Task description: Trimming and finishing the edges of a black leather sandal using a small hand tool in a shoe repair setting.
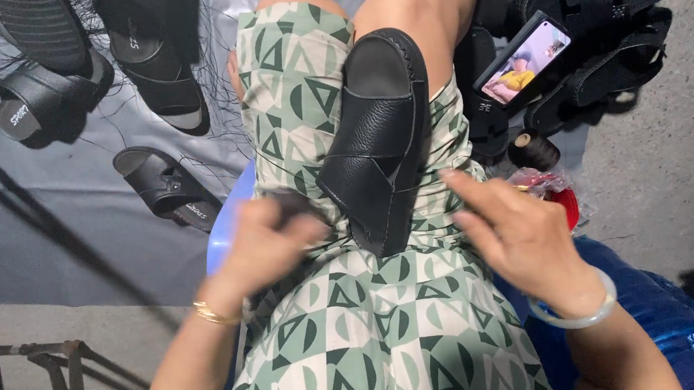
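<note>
A black leather sandal [379, 135] with crossed straps lies on my lap, toe pointing away from me, resting on green-and-cream patterned cloth [374, 333]. My left hand [264, 239] is curled just left of the sandal's heel end, its fingers blurred, pinching something dark that I cannot make out. On the other side, my right hand [515, 231] hovers with fingers spread, fingertips close to the sandal's edge and holding nothing. A gold bangle is on the left wrist and a pale bangle on the right.
Several black sandals [165, 184] lie on a grey sheet [78, 241] at left. More black sandals [598, 27] are piled at upper right with a phone [522, 57] propped on them. A black thread spool [533, 151], a red object in plastic [557, 195] and a blue bag [671, 326] sit at right.
</note>
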